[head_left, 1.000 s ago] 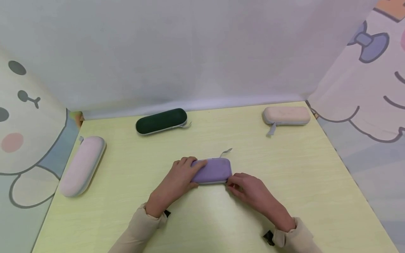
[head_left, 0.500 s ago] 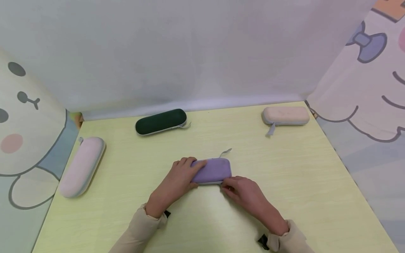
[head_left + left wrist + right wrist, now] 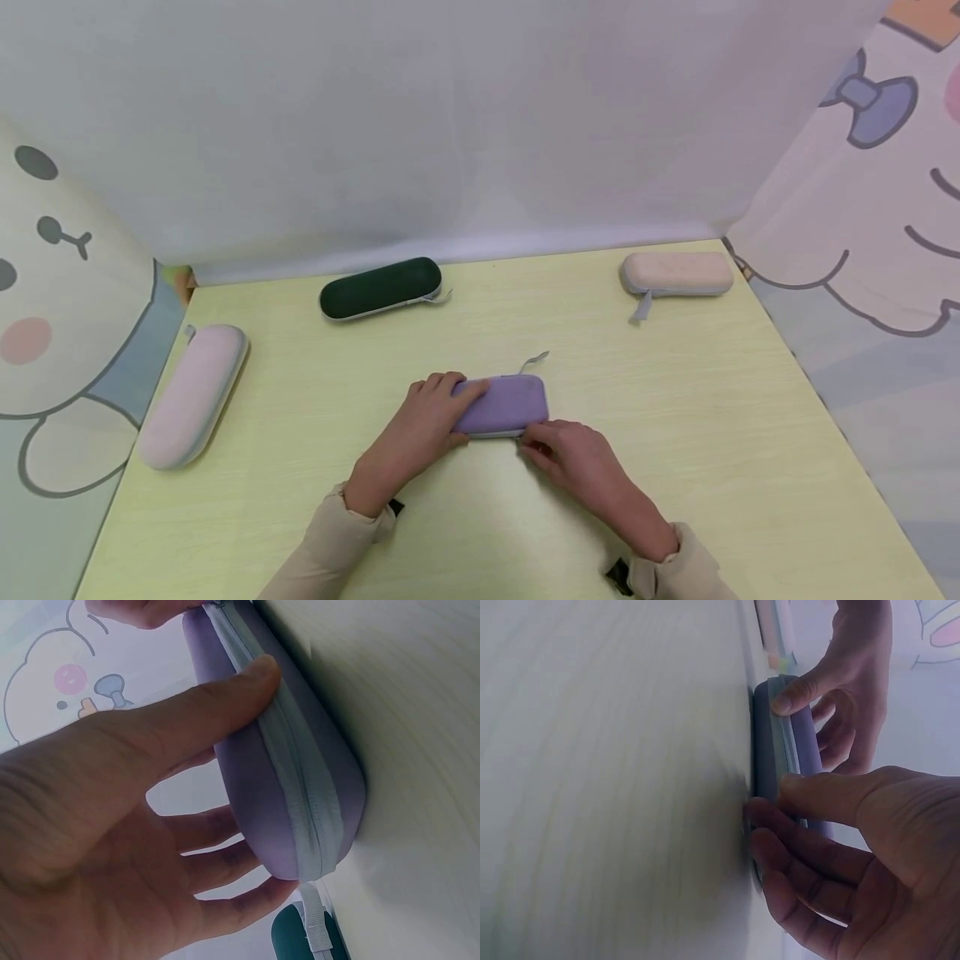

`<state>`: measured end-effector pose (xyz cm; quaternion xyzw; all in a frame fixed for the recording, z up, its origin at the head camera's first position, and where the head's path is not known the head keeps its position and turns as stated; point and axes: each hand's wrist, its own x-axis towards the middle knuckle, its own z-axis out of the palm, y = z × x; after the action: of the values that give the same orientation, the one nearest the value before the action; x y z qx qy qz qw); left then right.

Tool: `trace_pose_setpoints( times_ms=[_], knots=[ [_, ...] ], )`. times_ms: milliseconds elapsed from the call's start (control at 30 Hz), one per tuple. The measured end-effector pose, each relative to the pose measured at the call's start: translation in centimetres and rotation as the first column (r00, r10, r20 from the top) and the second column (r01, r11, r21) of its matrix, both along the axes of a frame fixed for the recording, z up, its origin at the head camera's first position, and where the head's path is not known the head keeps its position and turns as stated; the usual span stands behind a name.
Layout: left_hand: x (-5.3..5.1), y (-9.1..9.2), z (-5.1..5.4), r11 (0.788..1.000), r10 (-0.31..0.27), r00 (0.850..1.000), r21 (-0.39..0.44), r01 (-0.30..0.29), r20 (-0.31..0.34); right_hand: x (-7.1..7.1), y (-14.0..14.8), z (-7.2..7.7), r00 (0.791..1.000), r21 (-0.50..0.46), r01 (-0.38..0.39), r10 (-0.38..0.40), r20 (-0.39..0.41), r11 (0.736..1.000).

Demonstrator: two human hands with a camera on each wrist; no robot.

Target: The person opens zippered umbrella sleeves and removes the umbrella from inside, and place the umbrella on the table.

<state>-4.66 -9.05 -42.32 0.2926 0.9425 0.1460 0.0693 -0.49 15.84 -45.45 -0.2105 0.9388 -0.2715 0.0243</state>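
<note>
A purple zippered case (image 3: 504, 406) lies on the table, its grey zipper band (image 3: 296, 769) facing the person. My left hand (image 3: 426, 427) grips its left end; in the left wrist view the thumb presses the zipper band and the fingers curl round the far side. At the near right corner is my right hand (image 3: 581, 458), thumb and index finger (image 3: 761, 811) pinched together at the zipper line. Whatever small part they hold is hidden behind the fingertips. A grey strap (image 3: 535, 360) sticks up from the case's back edge.
A dark green case (image 3: 381, 289) lies at the back, left of centre. Near the back right corner is a cream case (image 3: 678, 274). A pale pink case (image 3: 195, 396) lies along the table's left edge. White curtains with cartoon prints surround the table.
My right hand has slid left along the near edge of the purple case, from its right corner. My left hand and the case have stayed in place.
</note>
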Motion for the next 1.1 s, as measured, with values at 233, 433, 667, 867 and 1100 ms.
trace_pose_setpoints(
  times_ms=[233,433,667,867,1100],
  knots=[
    [0.1,0.0,0.0,1.0,-0.002,1.0,0.006,0.002,-0.01,0.1,-0.7,-0.1,1.0,-0.006,0.005,-0.005,-0.006,1.0],
    [0.1,0.1,-0.1,1.0,0.0,1.0,0.001,0.0,-0.006,0.2,-1.2,0.0,1.0,-0.001,0.004,-0.004,0.006,1.0],
    [0.1,0.1,-0.1,1.0,0.0,1.0,-0.007,0.0,-0.004,0.2,-1.6,0.0,1.0,0.024,0.015,-0.016,0.01,1.0],
    [0.1,0.1,0.0,1.0,-0.002,1.0,-0.014,0.002,-0.019,0.3,-1.9,0.1,1.0,0.025,0.016,-0.016,-0.01,1.0],
    [0.1,0.2,-0.1,1.0,0.0,1.0,-0.026,0.0,-0.027,0.3,-2.3,0.1,1.0,0.023,-0.001,0.002,-0.024,1.0]
  ],
)
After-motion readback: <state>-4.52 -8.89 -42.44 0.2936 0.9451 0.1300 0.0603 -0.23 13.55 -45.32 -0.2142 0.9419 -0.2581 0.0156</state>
